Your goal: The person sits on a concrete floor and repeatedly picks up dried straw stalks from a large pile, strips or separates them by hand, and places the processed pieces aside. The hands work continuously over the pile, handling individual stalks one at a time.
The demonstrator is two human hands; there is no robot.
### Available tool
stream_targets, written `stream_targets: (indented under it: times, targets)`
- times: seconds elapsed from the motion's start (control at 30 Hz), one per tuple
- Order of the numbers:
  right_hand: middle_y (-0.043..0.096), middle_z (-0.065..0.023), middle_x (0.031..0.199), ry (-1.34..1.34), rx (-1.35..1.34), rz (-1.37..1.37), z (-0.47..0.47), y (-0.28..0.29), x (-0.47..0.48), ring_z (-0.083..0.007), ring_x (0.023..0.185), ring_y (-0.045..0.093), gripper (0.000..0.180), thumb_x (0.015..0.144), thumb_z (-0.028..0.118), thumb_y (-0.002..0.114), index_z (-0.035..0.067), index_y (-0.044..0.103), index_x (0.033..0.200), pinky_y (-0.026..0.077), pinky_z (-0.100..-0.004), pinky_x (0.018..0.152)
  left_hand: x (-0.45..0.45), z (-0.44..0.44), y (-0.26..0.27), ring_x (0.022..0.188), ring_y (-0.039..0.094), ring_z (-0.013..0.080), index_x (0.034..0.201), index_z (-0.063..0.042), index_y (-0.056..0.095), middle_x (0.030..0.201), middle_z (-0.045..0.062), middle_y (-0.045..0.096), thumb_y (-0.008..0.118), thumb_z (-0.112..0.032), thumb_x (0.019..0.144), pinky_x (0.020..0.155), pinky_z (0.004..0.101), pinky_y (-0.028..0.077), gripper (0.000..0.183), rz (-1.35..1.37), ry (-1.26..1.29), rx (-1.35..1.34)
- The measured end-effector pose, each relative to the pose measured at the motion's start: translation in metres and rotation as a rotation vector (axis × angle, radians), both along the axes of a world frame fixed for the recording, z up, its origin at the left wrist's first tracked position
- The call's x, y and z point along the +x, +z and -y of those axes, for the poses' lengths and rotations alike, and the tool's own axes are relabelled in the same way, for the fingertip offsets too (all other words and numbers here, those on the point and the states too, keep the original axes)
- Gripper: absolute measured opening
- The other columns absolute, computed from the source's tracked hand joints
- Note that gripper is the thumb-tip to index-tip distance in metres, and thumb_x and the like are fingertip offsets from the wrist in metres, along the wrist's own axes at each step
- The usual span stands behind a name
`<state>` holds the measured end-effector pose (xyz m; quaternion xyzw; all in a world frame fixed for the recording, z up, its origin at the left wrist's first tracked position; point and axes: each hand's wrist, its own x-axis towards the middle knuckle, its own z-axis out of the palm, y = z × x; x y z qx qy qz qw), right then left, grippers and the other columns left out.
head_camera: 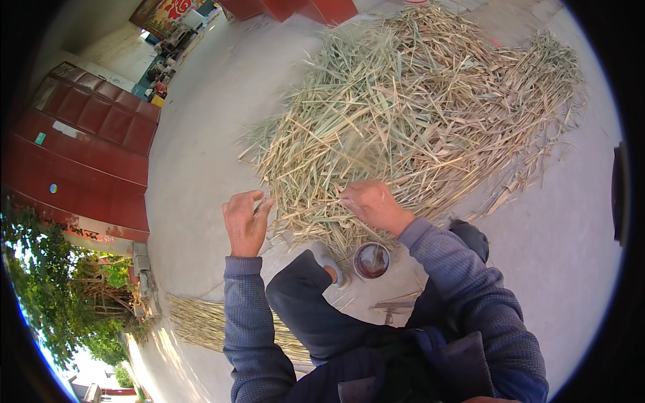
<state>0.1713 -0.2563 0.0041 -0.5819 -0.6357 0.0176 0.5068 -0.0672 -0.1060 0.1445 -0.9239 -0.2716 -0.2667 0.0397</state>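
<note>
My right hand (373, 204) is closed at the near edge of a large pile of dry reed stalks and leaves (383, 111). A thin straw-coloured stalk (322, 204) juts from its fingertips towards the left. My left hand (247, 221) is raised at the pile's left edge, palm turned inward. Its thumb and index finger nearly meet around a dark gap, and I cannot tell whether anything thin is pinched there. Between my feet stands a small round bucket (357, 269), dark red inside, with something pale in it.
A bundle of thin, straight stalks (199, 320) lies on the concrete floor (201, 151) by my left leg. A small wooden stool-like piece (398, 306) sits below the bucket. Red metal doors (90, 151) and leafy plants (55, 282) line the left side.
</note>
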Motion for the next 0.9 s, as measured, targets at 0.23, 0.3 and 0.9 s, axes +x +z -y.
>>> stream_targets:
  times: [0.23,0.3,0.9]
  targets:
    - [0.061,-0.01,0.077,0.008,-0.009,-0.01,-0.003,-0.004,-0.001,-0.0321,0.075,0.065,0.012,0.089,0.019,0.07,0.007,0.068,0.086,0.052,-0.0444,0.069,0.034,0.021,-0.07,0.083,0.069,0.0244,0.099,-0.006,0.075,0.09,0.009,0.075,0.081,-0.025,0.083,0.082,0.0374,0.044,0.027,-0.229,-0.243,-0.077]
    - [0.065,-0.0102,0.08,0.003,-0.031,-0.012,-0.003,-0.007,0.0,-0.0321,0.077,0.066,0.013,0.09,0.019,0.07,0.006,0.07,0.089,0.052,-0.0434,0.069,0.039,0.021,-0.077,0.081,0.069,0.0239,0.098,-0.006,0.075,0.089,0.009,0.075,0.08,-0.025,0.084,0.082,0.0379,0.045,0.024,-0.171,-0.243,-0.175]
    - [0.068,-0.0099,0.082,0.006,-0.112,-0.057,-0.005,-0.014,0.005,-0.0317,0.078,0.068,0.014,0.088,0.021,0.07,0.007,0.072,0.088,0.054,-0.0437,0.07,0.019,0.013,-0.055,0.075,0.065,0.0267,0.091,-0.009,0.075,0.078,0.005,0.071,0.074,-0.031,0.089,0.078,0.0409,0.042,0.022,-0.213,-0.187,-0.206]
